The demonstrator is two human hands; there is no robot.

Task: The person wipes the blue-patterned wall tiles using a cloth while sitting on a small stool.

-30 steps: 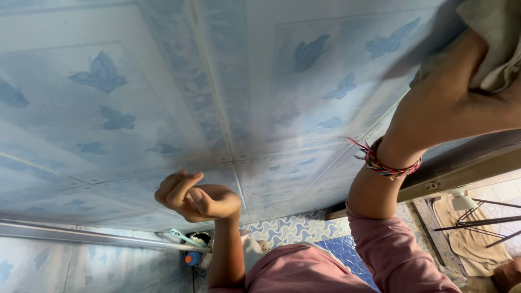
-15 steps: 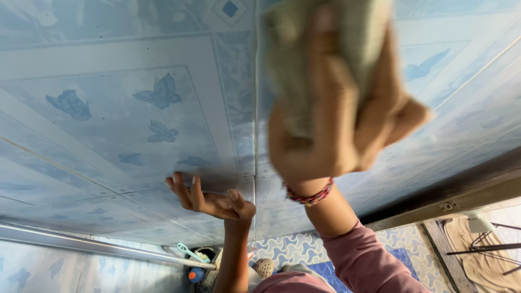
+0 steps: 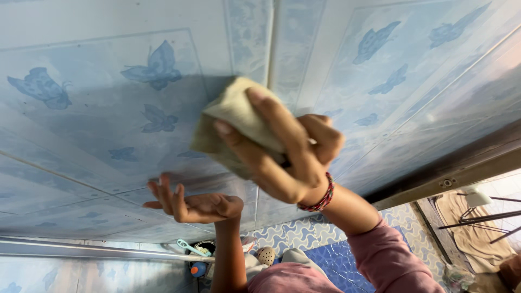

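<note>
we press cloth [image 3: 239, 116] flat on butterfly panel [image 3: 103, 108], right hand [image 3: 282, 152] fingers clenched round bunched edge. left hand [image 3: 192, 203] below cloth, fingers released. cloth likely soft, light, crumples easily.

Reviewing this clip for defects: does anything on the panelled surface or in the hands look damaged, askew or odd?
Nothing stands out. The right hand presses a beige cloth flat to the blue butterfly-print panels, which look whole and aligned. The left hand is open, palm up, just below them; whether it touches them is unclear.
</note>
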